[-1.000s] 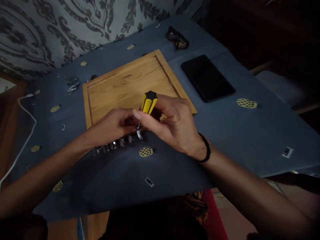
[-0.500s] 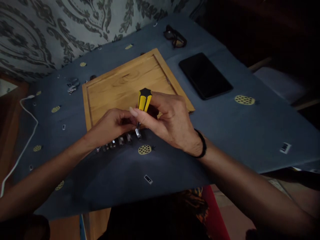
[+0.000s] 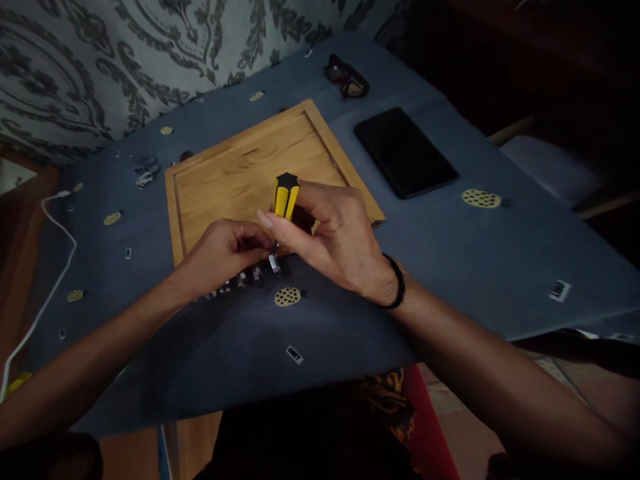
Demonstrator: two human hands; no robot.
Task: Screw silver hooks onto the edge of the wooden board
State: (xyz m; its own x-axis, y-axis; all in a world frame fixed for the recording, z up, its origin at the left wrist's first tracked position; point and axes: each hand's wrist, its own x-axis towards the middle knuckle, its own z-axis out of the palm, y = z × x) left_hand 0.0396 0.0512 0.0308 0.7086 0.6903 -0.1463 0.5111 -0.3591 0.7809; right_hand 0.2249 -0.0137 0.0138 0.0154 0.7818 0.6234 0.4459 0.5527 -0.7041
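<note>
My right hand (image 3: pixel 335 237) is closed around the yellow and black handle of a screwdriver (image 3: pixel 287 195), which stands almost upright with its shaft mostly hidden by my fingers. Thumb and fingers of my left hand (image 3: pixel 227 250) are pinched together beside the screwdriver's lower end; what lies between them is hidden. Just below the fingertips is a small shiny metal piece (image 3: pixel 275 265). More small metal pieces (image 3: pixel 242 279) stand in a row along the near edge of the wooden board (image 3: pixel 240 163), partly behind my left hand.
A black tablet or large phone (image 3: pixel 406 153) and dark glasses (image 3: pixel 347 77) lie on the blue patterned tablecloth (image 3: pixel 475 267) to the right. Loose metal parts (image 3: pixel 146 173) sit left of the board. A white cable (image 3: pixel 70 253) runs down the left side. A patterned wall or curtain (image 3: pixel 165 47) borders the back.
The view has shifted slightly. Both hands keep nearly the same pose, the right still on the screwdriver and the left still pinching beside it.
</note>
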